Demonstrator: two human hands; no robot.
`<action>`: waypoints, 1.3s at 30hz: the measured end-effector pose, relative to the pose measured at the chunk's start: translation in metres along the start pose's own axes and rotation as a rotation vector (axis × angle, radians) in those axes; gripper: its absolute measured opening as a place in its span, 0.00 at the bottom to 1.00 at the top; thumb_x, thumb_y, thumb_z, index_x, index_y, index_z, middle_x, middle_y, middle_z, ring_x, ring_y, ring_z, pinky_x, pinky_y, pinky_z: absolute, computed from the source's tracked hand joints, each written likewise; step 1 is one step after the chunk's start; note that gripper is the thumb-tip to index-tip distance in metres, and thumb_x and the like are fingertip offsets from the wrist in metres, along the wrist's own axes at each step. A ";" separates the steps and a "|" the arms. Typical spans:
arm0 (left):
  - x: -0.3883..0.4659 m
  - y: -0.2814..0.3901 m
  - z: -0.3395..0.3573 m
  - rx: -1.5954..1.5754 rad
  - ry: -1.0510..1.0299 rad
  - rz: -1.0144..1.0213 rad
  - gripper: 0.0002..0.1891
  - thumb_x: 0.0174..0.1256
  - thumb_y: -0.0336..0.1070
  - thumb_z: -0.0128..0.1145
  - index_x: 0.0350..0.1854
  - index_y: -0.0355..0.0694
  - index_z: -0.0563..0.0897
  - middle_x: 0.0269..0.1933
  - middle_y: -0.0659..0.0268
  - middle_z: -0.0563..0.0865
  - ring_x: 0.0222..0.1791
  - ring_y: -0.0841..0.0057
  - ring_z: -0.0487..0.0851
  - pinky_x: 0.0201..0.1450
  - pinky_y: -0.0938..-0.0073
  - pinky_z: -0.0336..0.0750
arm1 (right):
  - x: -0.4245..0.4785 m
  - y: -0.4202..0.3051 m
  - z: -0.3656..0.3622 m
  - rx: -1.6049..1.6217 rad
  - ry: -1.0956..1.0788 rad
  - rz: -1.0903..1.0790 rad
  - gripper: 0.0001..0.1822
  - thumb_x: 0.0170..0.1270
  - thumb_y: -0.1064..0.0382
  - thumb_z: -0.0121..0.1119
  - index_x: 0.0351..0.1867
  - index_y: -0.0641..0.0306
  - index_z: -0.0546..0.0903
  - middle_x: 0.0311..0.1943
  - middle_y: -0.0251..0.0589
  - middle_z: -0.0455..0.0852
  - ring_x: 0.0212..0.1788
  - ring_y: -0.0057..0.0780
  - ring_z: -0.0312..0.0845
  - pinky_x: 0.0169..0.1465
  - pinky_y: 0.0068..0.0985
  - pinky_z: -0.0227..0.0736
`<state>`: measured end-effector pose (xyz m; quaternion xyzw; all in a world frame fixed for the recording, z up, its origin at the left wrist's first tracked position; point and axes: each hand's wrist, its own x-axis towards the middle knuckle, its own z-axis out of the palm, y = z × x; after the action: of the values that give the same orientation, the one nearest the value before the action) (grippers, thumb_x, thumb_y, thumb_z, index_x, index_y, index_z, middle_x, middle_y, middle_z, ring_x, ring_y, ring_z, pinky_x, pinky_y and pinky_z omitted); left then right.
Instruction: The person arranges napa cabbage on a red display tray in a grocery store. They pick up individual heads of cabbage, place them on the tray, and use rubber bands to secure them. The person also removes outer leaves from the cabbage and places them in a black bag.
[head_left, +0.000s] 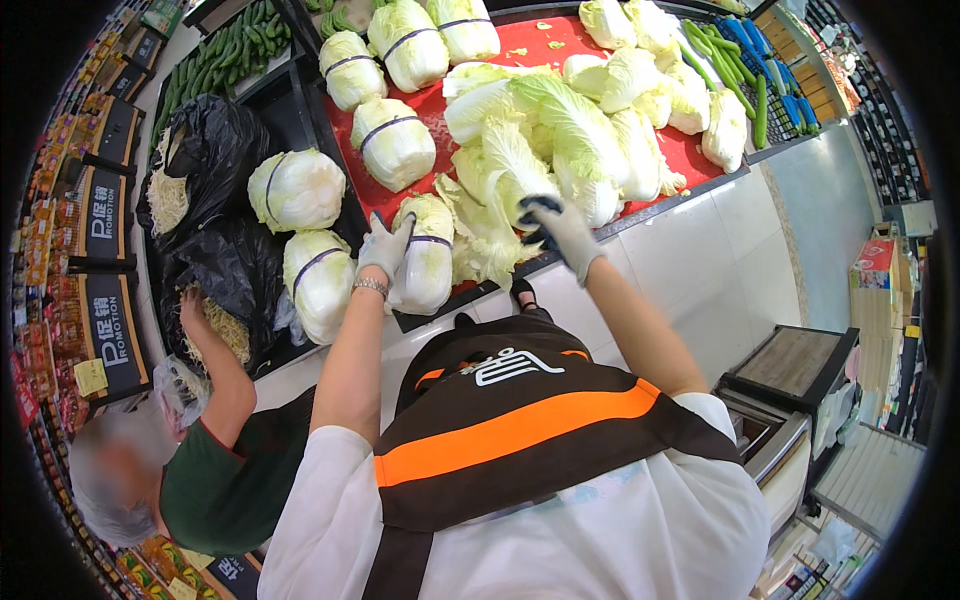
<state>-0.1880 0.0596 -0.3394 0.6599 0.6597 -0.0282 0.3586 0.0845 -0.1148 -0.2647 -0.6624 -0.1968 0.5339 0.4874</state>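
Observation:
My left hand (385, 248), in a pale glove with dark fingertips, grips the upper left side of a napa cabbage (424, 274) bound with a purple band. Its thumb lies on the leaves, and its other fingers are partly hidden along the side. My right hand (561, 231), gloved the same way, hovers at the near edge of a pile of unbanded napa cabbages (592, 142). Its fingers are apart, with nothing visible between them. Loose outer cabbage leaves (487, 244) spread between my hands.
Banded cabbages (315, 281) stand left of my left hand. Others (394, 142) sit on the red display mat (525, 34). At left, a co-worker's hand (193, 306) reaches into bean sprouts (225, 330) in a black plastic bag (225, 262). The stand's dark rim (667, 202) runs before me.

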 end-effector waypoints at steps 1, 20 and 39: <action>0.010 -0.007 0.000 -0.040 0.022 -0.002 0.54 0.60 0.79 0.47 0.78 0.38 0.61 0.65 0.33 0.75 0.67 0.45 0.75 0.71 0.57 0.67 | -0.013 0.005 0.024 0.084 -0.099 0.009 0.17 0.69 0.54 0.62 0.52 0.63 0.82 0.32 0.39 0.88 0.24 0.27 0.86 0.22 0.23 0.73; -0.036 -0.036 0.014 -1.071 -0.346 0.017 0.42 0.74 0.67 0.42 0.75 0.34 0.62 0.66 0.44 0.74 0.63 0.53 0.79 0.66 0.56 0.73 | -0.024 -0.001 0.137 -0.932 -0.142 -0.242 0.30 0.65 0.41 0.59 0.53 0.68 0.82 0.44 0.58 0.88 0.47 0.52 0.85 0.52 0.40 0.77; -0.037 0.187 0.008 -2.189 -0.293 0.476 0.44 0.73 0.74 0.35 0.79 0.45 0.58 0.77 0.58 0.65 0.75 0.58 0.63 0.79 0.55 0.54 | 0.204 -0.354 -0.209 -0.053 -0.449 -0.347 0.26 0.74 0.59 0.55 0.71 0.56 0.69 0.53 0.43 0.86 0.47 0.29 0.87 0.38 0.24 0.82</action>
<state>-0.0229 0.0484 -0.2449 0.0899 0.1388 0.5570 0.8139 0.4364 0.1115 -0.0759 -0.4966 -0.4240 0.5703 0.4983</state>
